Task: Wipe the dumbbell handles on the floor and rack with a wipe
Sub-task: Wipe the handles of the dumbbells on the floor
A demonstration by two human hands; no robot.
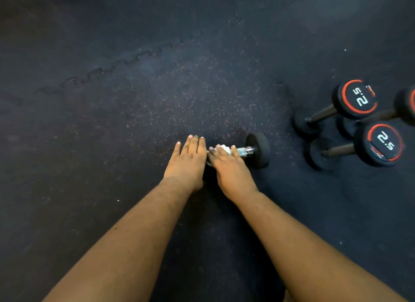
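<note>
A small black dumbbell [258,150] lies on the dark rubber floor, its chrome handle [243,151] showing near the right head. My right hand [229,167] lies over the handle and holds a bunched white wipe [224,148] against it, the wipe poking out between the fingers. My left hand [187,162] rests flat, fingers straight and together, over the dumbbell's left end, which is hidden beneath it.
Three more black dumbbells stand at the right: two marked 2.5 with red rings [357,99] [381,143], and a third [406,105] cut off by the frame edge. A jigsaw seam [116,64] crosses the speckled floor mat at upper left.
</note>
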